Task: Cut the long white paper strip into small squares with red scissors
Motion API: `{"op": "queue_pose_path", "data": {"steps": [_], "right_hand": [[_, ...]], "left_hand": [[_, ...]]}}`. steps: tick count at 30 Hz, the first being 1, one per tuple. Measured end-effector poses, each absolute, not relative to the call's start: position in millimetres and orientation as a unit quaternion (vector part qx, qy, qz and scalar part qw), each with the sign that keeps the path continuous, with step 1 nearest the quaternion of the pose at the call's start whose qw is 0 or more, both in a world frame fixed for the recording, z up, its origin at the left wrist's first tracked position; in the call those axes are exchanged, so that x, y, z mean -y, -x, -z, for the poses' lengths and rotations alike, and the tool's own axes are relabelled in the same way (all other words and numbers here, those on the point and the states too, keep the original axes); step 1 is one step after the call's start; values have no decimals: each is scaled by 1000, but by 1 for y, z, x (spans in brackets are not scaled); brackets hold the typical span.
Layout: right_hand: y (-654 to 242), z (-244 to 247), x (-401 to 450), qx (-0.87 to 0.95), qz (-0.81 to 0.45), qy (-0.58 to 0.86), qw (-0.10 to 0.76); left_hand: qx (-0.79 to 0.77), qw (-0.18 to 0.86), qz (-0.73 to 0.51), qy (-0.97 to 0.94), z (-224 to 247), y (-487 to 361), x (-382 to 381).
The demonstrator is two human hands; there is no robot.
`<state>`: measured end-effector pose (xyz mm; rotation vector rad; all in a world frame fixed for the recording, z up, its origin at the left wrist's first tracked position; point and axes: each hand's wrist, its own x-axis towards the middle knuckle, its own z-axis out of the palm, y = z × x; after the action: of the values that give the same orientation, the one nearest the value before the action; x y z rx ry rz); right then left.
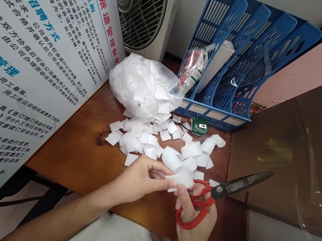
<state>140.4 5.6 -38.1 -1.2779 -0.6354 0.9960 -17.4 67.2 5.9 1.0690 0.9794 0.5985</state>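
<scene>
Left hand (145,179): fingers pinching the near end of a white strip (182,177) over the front part of the desk (73,143). Right hand (196,221): fingers grasping the red-handled scissors (242,187) by the loops, thumb and fingertip also on the strip, close to the left fingertips. Blades look closed, pointing right and slightly up, away from the strip.

Rest of the strip runs back from the hands in loose curls, toward the green tape measure (199,126). Small white cut pieces (142,140) lie scattered and heaped on the desk, just beyond the left hand and left of the curls. Behind them: a clear plastic bag (143,80) full of white stuff, pieces at its mouth.

Blue file rack (214,115) stands at the back right, just behind the tape measure. Clear packet (192,68) with red and green print in its leftmost slot, white box (218,64) beside that. Fan (145,11) behind the bag, printed board (36,54) along the left.
</scene>
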Motion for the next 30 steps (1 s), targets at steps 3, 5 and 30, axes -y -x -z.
{"op": "queue_pose_path", "data": {"steps": [3, 5, 30], "right_hand": [[-139, 37, -5, 278, -439, 563, 643], [-139, 38, -6, 278, -439, 565, 641], [-141, 47, 1, 301, -462, 593, 586]], "left_hand": [[-448, 708, -270, -474, -6, 17, -67], [-448, 708, -271, -474, -6, 17, -68], [-465, 707, -254, -469, 8, 27, -65]]}}
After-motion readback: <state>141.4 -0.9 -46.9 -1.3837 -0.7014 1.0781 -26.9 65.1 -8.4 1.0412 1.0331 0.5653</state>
